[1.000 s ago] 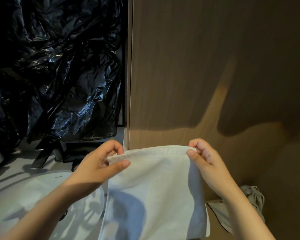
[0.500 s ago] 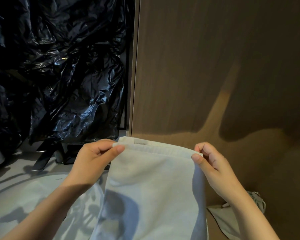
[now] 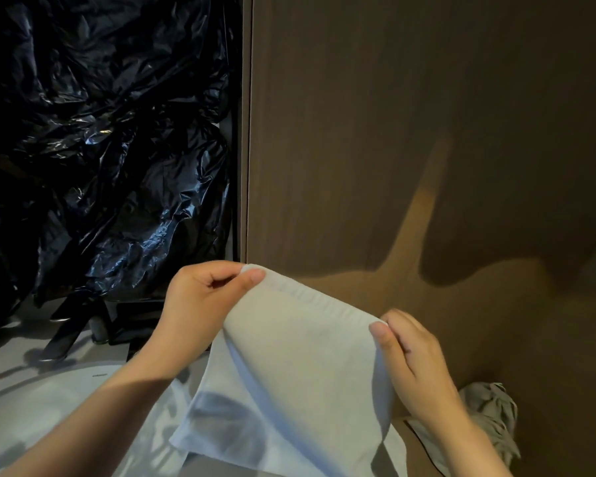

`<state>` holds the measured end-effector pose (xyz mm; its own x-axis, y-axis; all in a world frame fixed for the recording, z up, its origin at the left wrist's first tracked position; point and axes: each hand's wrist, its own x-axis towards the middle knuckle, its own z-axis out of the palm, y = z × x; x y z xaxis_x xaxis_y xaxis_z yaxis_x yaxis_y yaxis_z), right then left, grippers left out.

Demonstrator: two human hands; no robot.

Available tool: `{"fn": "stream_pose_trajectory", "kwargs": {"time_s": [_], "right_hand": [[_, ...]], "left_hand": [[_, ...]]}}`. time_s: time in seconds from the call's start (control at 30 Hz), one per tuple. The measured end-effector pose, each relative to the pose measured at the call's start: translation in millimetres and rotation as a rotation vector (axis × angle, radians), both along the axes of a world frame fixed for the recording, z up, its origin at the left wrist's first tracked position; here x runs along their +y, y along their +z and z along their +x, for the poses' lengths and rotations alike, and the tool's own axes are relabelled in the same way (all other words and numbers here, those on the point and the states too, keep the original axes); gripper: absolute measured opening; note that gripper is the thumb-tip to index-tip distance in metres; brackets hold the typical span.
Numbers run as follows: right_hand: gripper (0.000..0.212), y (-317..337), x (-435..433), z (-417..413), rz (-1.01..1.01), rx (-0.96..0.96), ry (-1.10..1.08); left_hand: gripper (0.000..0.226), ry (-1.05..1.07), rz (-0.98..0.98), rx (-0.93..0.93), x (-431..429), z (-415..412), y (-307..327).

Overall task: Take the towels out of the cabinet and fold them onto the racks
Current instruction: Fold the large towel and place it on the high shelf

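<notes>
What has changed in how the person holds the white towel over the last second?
The right hand has dropped below the left hand, so the top edge of the white towel, level before, now slopes down to the right. Both hands still pinch its top corners; the grey cloth lies unmoved.

Left hand (image 3: 200,304), right hand (image 3: 415,359) — both bare, forearms too
</notes>
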<state>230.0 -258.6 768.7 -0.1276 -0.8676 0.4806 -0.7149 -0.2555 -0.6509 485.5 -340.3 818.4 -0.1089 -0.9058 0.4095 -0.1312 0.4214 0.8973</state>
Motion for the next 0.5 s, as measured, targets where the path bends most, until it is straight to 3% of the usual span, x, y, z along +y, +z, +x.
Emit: {"fn": "stream_pose_trajectory", "kwargs": {"time_s": [0.2, 0.27, 0.33, 0.43, 0.5], "right_hand": [[0.038, 16.9, -11.5, -6.6, -0.086, 0.003, -0.045], [0.027, 27.8, -16.7, -7.4, -0.062, 0.026, -0.005], [0.019, 40.2, -20.4, 1.2, -0.045, 0.024, 0.093], [0.030, 53.3, -25.2, 21.4, -0.060, 0.090, 0.206], [0.026, 58.4, -27.4, 29.1, -0.103, 0.065, 0.188]], "left_hand": [[0.018, 0.002, -0.052, 0.161, 3.2, -13.9, 18.7], [0.006, -0.010, -0.097, 0.141, 0.9, -19.6, 27.0], [0.010, -0.036, -0.135, 0.108, 0.3, -27.9, 35.2], [0.011, -0.091, -0.169, 0.099, 3.6, -43.4, 44.8], [0.011, -0.108, -0.199, 0.095, 5.3, -51.2, 50.4]]}}
